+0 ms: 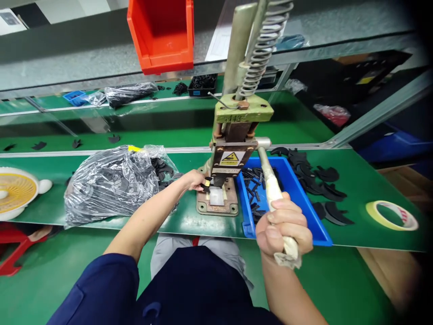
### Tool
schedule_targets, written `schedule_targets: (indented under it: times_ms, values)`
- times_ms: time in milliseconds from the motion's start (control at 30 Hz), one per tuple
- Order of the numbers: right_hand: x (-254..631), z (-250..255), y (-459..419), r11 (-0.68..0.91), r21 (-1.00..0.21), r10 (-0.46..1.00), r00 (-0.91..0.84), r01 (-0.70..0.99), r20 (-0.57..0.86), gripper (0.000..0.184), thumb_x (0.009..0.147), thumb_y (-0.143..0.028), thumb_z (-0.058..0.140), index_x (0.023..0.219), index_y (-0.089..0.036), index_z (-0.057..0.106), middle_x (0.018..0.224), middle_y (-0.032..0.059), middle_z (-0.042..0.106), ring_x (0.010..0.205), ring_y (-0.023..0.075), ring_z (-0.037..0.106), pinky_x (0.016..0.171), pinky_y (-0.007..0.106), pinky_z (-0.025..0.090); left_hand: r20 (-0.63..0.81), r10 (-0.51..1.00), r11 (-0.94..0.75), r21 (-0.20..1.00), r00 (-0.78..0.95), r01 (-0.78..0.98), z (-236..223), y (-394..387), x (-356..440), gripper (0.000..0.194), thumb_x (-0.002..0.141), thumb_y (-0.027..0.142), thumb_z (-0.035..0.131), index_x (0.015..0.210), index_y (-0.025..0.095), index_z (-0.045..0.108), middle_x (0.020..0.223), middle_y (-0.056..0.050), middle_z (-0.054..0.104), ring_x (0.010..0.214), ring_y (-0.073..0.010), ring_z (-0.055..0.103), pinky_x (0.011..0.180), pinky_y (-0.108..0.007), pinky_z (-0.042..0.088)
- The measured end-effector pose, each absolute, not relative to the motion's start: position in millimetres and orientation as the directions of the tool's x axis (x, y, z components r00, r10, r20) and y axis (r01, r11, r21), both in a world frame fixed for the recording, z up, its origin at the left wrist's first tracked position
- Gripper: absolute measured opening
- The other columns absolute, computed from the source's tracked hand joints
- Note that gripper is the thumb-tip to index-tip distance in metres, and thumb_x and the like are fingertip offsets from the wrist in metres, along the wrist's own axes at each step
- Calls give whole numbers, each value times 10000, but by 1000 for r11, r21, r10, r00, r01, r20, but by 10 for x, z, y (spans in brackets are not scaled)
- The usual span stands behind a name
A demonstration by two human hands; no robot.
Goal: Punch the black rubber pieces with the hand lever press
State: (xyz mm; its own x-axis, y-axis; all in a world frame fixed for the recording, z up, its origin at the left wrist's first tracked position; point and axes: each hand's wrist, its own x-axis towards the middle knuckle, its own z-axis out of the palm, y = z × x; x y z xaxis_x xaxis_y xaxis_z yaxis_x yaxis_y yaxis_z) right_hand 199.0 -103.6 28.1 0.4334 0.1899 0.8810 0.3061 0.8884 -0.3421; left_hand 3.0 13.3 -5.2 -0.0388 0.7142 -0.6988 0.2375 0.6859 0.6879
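Note:
A manual hand press (233,149) with a spring and a yellow warning label stands on the green bench. My right hand (283,228) is closed around its cloth-wrapped lever handle (273,192), which is pulled down toward me. My left hand (194,179) reaches to the press base (218,202) and pinches a small black part (207,183) under the ram. A blue tray (318,228) holding several small black pieces sits right of the press, under the lever.
A clear plastic bag (111,180) of black curved parts lies left of the press. Loose black curved pieces (321,183) and a yellow tape roll (391,215) lie at right. A white fan (16,192) is far left; a red bin (162,34) sits on the shelf above.

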Motion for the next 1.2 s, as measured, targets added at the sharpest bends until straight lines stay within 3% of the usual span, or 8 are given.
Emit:
schedule_targets:
  times_ms: [367,600,800,933,1067,1200]
  values:
    - [2020,317,-1150,844,-419,302,348,334,887,194,728,-204,599,632,-220,432,648,-52,503,758,174,600,890,556,529,-655,754,654,741,-54,151,-176,-35,51,55,801,44,624,849,58,649,431,26,507,348,-97,520,355,-146,373]
    - [2008,312,-1156,846,-427,307,363,318,880,173,724,-197,597,642,-221,447,669,-47,531,785,180,606,913,554,518,-660,747,665,738,-83,114,-175,-56,68,207,812,90,637,1015,53,657,494,16,557,371,-101,553,359,-145,358]
    - [2005,303,-1137,856,-417,295,372,305,880,189,723,-204,603,631,-215,438,669,-46,541,781,172,605,918,529,513,-620,778,628,761,-104,163,-245,-65,87,85,827,90,606,899,56,636,458,19,521,369,-105,542,371,-157,341]
    - [2043,306,-1152,849,-413,299,346,329,890,193,712,-209,621,629,-213,447,662,-49,542,768,173,619,900,524,532,-524,844,537,815,-117,217,-331,-151,-55,91,852,201,632,853,111,613,506,15,561,405,-85,545,402,-142,358]
    - [2051,299,-1133,848,-405,288,345,342,893,203,709,-209,624,615,-214,444,658,-45,556,753,176,621,873,508,535,-288,926,359,874,-246,327,-381,-184,-588,143,848,273,631,877,133,614,676,-16,655,512,-81,592,466,-146,409]
    - [2022,267,-1027,879,-333,172,424,341,889,306,699,-250,627,554,-208,361,600,-53,522,661,144,586,793,437,534,-119,940,288,775,-319,562,-338,-208,-1235,109,817,215,613,878,143,667,706,-32,687,598,-124,623,559,-198,455]
